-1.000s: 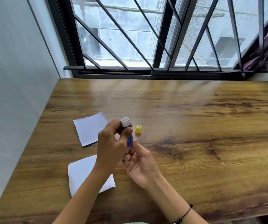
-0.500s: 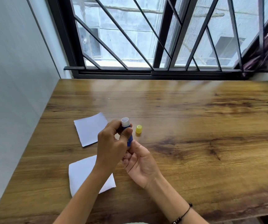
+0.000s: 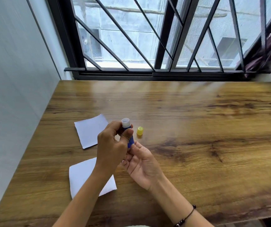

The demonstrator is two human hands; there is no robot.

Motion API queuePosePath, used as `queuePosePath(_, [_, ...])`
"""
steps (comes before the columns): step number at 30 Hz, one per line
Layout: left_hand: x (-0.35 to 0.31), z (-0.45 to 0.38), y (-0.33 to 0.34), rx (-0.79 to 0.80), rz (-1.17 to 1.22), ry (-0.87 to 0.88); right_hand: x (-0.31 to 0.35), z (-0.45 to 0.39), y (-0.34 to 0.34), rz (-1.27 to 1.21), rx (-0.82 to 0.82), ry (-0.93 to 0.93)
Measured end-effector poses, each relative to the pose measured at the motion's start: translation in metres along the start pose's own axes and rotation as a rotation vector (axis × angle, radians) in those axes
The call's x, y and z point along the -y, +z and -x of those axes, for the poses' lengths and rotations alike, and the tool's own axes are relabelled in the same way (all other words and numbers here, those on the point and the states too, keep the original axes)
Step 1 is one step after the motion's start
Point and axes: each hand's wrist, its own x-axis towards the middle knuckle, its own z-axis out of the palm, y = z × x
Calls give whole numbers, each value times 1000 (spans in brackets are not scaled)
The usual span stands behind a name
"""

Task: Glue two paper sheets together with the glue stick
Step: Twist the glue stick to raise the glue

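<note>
A blue glue stick [image 3: 128, 131] with an open white top stands upright in the air, uncapped. My left hand [image 3: 112, 148] grips its barrel from the left, thumb across the front. My right hand [image 3: 141, 164] lies palm up just below, its fingertips pinching the stick's bottom end. The yellow cap [image 3: 139, 130] stands on the table just right of the stick. One white paper sheet [image 3: 90, 131] lies behind my left hand. A second white sheet [image 3: 82, 176] lies nearer me, partly hidden under my left forearm.
The wooden table [image 3: 197, 145] reaches to a grey wall [image 3: 17, 95] on the left and a barred window [image 3: 148, 46] at the back. Its front edge runs along the bottom right.
Both hands stay on the glue stick in nearly the same place. The sheets and the cap have not moved.
</note>
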Motion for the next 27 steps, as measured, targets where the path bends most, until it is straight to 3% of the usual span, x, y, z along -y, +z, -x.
queuePosePath(8, [-2,1,3,3,-14,18,-2,-2,0,-32,-102,45])
queuePosePath(18, [-2,1,2,-1,-16,19,-1,-3,-6,23,-24,-21])
queuePosePath(27, [0,1,4,1,-20,33,1,-5,0,13,-83,102])
